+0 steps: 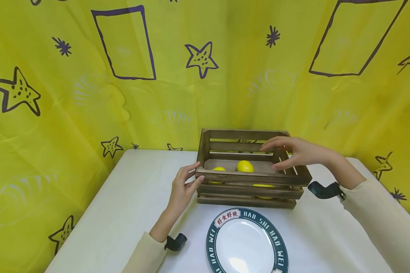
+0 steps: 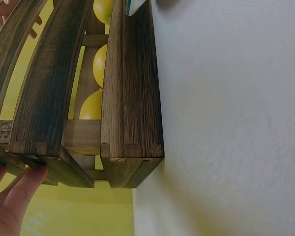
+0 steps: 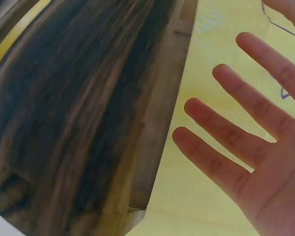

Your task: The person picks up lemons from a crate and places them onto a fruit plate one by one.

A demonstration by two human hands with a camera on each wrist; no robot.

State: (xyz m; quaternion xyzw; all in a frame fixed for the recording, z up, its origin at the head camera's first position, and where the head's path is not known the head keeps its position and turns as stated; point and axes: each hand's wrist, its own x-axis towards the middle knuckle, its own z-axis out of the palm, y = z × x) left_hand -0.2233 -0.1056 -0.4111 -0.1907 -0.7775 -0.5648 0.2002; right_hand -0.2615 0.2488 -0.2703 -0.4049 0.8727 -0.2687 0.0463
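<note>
A slatted brown wooden crate (image 1: 249, 177) stands on the white table. Inside it are yellow lemons: one (image 1: 245, 166) near the middle, one (image 1: 219, 169) on the left, and one (image 1: 264, 191) partly hidden behind the front slats. My left hand (image 1: 182, 188) holds the crate's front left corner, thumb toward the front slat; in the left wrist view its fingertips (image 2: 32, 179) touch the slat ends. Over the crate's right end hovers my right hand (image 1: 298, 151), fingers spread and thumb apart, with nothing between them.
A round white plate (image 1: 245, 246) with a green lettered rim lies in front of the crate. Behind the white table (image 1: 150, 178) hangs a yellow curtain (image 1: 171, 94) with drawn stars. Each wrist wears a small black camera.
</note>
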